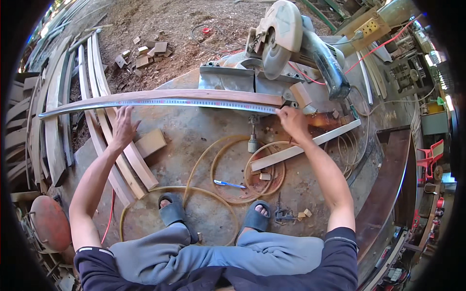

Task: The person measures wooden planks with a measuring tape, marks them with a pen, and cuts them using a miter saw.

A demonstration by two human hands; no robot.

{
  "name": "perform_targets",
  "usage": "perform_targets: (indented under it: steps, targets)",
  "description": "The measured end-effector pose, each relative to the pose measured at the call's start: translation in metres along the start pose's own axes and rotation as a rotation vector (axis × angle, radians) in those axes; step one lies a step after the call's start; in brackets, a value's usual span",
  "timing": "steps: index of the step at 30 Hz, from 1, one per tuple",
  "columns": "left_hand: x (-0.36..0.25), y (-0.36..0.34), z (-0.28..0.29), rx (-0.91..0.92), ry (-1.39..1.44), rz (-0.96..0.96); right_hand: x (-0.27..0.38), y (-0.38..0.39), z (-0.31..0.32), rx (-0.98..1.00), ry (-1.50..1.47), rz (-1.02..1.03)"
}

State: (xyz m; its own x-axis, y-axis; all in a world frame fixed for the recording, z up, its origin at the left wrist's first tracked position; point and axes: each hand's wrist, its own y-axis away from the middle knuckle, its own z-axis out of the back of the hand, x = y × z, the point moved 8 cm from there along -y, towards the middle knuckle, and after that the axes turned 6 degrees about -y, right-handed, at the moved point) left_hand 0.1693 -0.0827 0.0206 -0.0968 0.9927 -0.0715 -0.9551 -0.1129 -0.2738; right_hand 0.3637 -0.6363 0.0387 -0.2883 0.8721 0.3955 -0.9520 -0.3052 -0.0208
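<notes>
A long wooden strip (194, 95) lies crosswise in front of the miter saw (281, 43). Along its near edge stretches a tape measure (189, 102), its blade reaching far left past the wood's narrow end. My right hand (292, 121) is closed, pinching the tape near the strip's right end. Close to the tape's left part is my left hand (124, 128), thumb apart from the fingers, fingertips at the blade's near edge; a firm grip is not visible. A short wood block (301, 95) sits against the strip's right end, beside a small grey metal part (289, 98).
Long wooden strips (104, 126) lie at left, with a wood block (150, 143) beside them. A coiled hose (213, 167), a blue pen (229, 184), a pale wooden bar (306, 145) and an air blow gun (284, 213) are on the floor. Offcuts (145, 56) are heaped beyond.
</notes>
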Motion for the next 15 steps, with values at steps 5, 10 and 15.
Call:
perform_targets:
  steps: [5,10,15]
  targets:
    - [-0.032,-0.056,-0.016,0.106,-0.026,-0.104,-0.005,-0.024,-0.002,-0.040,0.026,-0.024]
    - [-0.027,-0.084,-0.056,0.223,-0.108,-0.116,-0.013,-0.031,-0.010,0.001,-0.007,-0.076]
    - [-0.026,-0.094,-0.080,0.277,-0.079,-0.147,-0.020,-0.040,-0.011,0.038,0.014,-0.074]
